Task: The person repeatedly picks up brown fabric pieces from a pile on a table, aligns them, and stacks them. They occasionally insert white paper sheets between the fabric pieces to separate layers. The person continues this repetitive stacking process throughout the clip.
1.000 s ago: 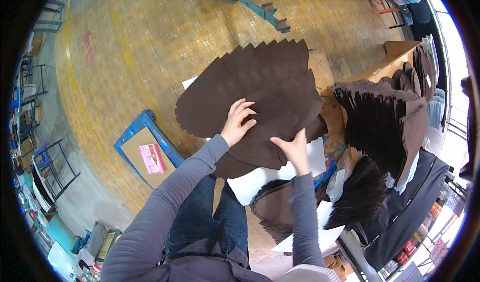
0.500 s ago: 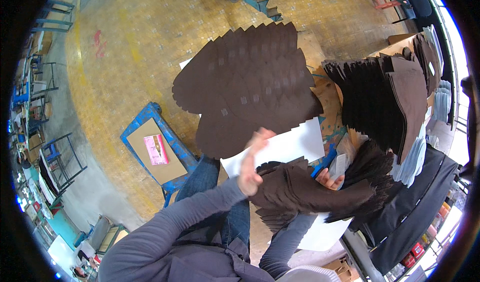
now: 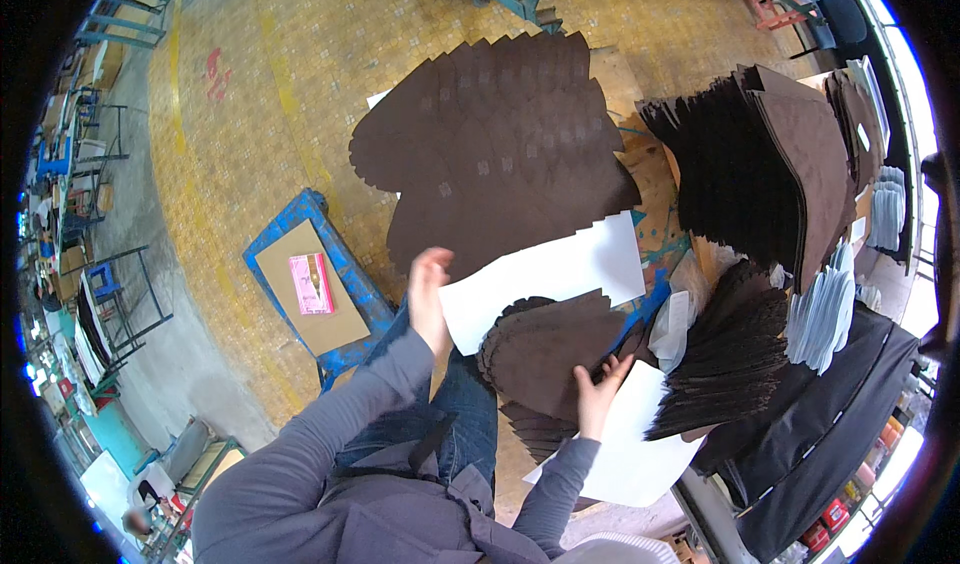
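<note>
Many dark brown flat cut pieces [image 3: 510,159], probably leather or fabric, lie fanned out in overlapping rows. White paper [image 3: 545,274] shows below them. My left hand [image 3: 430,299] is at the paper's left end by the fan's lower edge, fingers stretched and holding nothing visible. A smaller pile of brown pieces [image 3: 550,354] lies closer to me. My right hand [image 3: 597,396] touches or hovers at that pile's right edge, thumb and fingers apart. A second white sheet [image 3: 625,454] extends beside this hand.
Tall stacks of brown pieces [image 3: 745,174] stand on the right, with a loose fanned bundle [image 3: 730,344] below. Clear plastic [image 3: 675,314] lies between. On the left, a blue stand [image 3: 285,224] holds cardboard and a pink box [image 3: 311,284]. Black cloth [image 3: 815,419] covers something at lower right.
My left hand has moved left, to the paper's end. My right hand has come back leftward from the right-hand bundle. The near brown pieces, earlier stretched toward that bundle, now lie apart from it.
</note>
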The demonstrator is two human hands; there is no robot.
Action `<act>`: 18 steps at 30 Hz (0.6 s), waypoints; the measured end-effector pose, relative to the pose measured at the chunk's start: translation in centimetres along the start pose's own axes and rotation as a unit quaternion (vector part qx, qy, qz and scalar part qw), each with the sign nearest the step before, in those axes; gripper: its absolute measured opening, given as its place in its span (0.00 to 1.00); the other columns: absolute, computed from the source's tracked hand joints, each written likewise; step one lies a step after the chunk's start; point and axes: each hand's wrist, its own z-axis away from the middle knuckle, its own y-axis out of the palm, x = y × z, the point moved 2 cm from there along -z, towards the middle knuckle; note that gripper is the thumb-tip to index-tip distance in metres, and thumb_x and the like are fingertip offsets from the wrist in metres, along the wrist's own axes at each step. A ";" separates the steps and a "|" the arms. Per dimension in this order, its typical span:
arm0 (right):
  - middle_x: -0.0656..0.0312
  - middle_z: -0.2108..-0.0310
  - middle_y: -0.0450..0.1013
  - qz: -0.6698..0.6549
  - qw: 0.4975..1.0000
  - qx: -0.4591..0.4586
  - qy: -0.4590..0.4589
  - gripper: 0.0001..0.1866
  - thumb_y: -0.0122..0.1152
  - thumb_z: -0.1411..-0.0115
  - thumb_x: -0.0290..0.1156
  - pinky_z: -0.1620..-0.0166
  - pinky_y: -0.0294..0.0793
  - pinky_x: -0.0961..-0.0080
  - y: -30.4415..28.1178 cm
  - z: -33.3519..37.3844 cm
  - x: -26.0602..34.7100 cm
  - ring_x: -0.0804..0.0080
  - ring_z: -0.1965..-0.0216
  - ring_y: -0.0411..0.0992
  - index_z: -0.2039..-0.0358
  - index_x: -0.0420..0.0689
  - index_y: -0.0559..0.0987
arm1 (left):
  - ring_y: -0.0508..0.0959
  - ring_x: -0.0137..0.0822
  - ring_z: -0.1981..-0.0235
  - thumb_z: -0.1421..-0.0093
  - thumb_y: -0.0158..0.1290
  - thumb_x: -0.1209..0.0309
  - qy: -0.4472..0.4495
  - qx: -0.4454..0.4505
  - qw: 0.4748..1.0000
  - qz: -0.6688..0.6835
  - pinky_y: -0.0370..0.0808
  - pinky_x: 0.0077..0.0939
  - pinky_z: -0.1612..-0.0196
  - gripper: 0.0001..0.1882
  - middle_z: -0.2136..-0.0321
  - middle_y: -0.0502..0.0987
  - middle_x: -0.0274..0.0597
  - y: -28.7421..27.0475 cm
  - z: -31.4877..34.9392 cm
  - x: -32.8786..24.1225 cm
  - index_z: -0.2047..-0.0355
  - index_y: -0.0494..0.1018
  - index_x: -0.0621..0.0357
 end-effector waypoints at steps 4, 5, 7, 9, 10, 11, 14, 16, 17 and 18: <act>0.42 0.35 0.47 0.079 0.989 -0.041 -0.118 0.47 0.69 0.54 0.25 0.34 0.47 0.62 3.7 -2.4 1.8 0.50 0.34 0.48 0.37 0.35 0.53 | 0.64 0.41 0.43 0.36 0.48 0.61 -0.168 -0.208 0.962 -0.044 0.60 0.32 0.41 0.26 0.47 0.66 0.49 -7.8 -7.4 7.1 0.43 0.61 0.64; 0.43 0.36 0.49 0.076 0.984 -0.034 -0.159 0.42 0.67 0.51 0.27 0.34 0.48 0.62 4.3 -3.4 4.7 0.50 0.34 0.49 0.38 0.36 0.56 | 0.66 0.39 0.45 0.36 0.48 0.62 -0.259 -0.159 0.951 0.055 0.61 0.31 0.42 0.26 0.47 0.67 0.49 -8.3 -7.4 6.2 0.43 0.61 0.64; 0.46 0.40 0.58 0.026 0.983 0.011 -0.180 0.32 0.63 0.47 0.27 0.36 0.53 0.65 6.1 -6.4 8.9 0.53 0.37 0.56 0.42 0.35 0.63 | 0.69 0.35 0.48 0.36 0.48 0.64 -0.219 -0.103 0.970 -0.007 0.64 0.28 0.43 0.25 0.49 0.70 0.46 -10.1 -7.6 6.0 0.43 0.62 0.64; 0.50 0.44 0.66 -0.004 0.965 0.030 -0.261 0.26 0.61 0.45 0.28 0.39 0.58 0.67 7.6 -10.3 13.4 0.56 0.41 0.62 0.46 0.38 0.69 | 0.72 0.33 0.51 0.36 0.48 0.67 -0.138 -0.073 0.988 -0.007 0.66 0.26 0.46 0.23 0.52 0.73 0.44 -9.8 -7.8 6.3 0.43 0.63 0.64; 0.51 0.45 0.67 -0.027 0.955 0.051 -0.290 0.26 0.61 0.44 0.31 0.40 0.59 0.67 8.9 -12.6 15.3 0.58 0.41 0.62 0.46 0.38 0.69 | 0.73 0.32 0.52 0.37 0.48 0.70 -0.078 -0.083 0.993 0.018 0.67 0.25 0.47 0.22 0.53 0.74 0.43 -9.7 -7.8 6.8 0.44 0.64 0.64; 0.51 0.45 0.67 -0.039 0.956 0.069 -0.281 0.25 0.61 0.43 0.33 0.40 0.60 0.67 10.2 -15.0 16.9 0.58 0.41 0.63 0.46 0.38 0.70 | 0.74 0.31 0.54 0.37 0.48 0.72 -0.017 -0.091 0.995 0.044 0.68 0.24 0.49 0.21 0.55 0.75 0.43 -9.1 -8.0 6.9 0.44 0.64 0.64; 0.48 0.48 0.69 -0.062 0.967 0.066 -0.240 0.26 0.60 0.41 0.41 0.44 0.64 0.67 14.1 -24.1 17.8 0.58 0.46 0.67 0.48 0.36 0.71 | 0.73 0.34 0.51 0.40 0.50 0.76 -0.019 -0.072 0.997 -0.024 0.67 0.25 0.47 0.21 0.52 0.74 0.45 -6.2 -9.1 5.9 0.45 0.66 0.65; 0.44 0.51 0.70 0.059 0.960 0.014 -0.275 0.30 0.62 0.45 0.47 0.47 0.66 0.66 15.8 -26.8 19.5 0.55 0.50 0.69 0.52 0.33 0.73 | 0.73 0.38 0.49 0.42 0.52 0.75 -0.021 -0.075 0.993 -0.093 0.67 0.28 0.46 0.23 0.51 0.73 0.47 -5.9 -10.5 5.7 0.46 0.66 0.64; 0.43 0.53 0.70 0.129 0.946 -0.023 -0.298 0.32 0.63 0.46 0.50 0.48 0.67 0.65 16.4 -27.4 20.2 0.54 0.51 0.70 0.54 0.32 0.74 | 0.72 0.41 0.50 0.43 0.53 0.74 0.013 -0.058 0.988 -0.142 0.67 0.29 0.46 0.23 0.52 0.72 0.48 -5.8 -11.1 5.1 0.46 0.67 0.63; 0.42 0.54 0.71 0.142 0.953 -0.018 -0.266 0.34 0.63 0.48 0.52 0.48 0.67 0.64 16.4 -28.1 20.6 0.53 0.52 0.70 0.55 0.32 0.74 | 0.72 0.43 0.50 0.44 0.53 0.74 0.046 -0.039 0.980 -0.189 0.67 0.31 0.46 0.23 0.52 0.72 0.49 -5.6 -11.7 4.5 0.47 0.67 0.62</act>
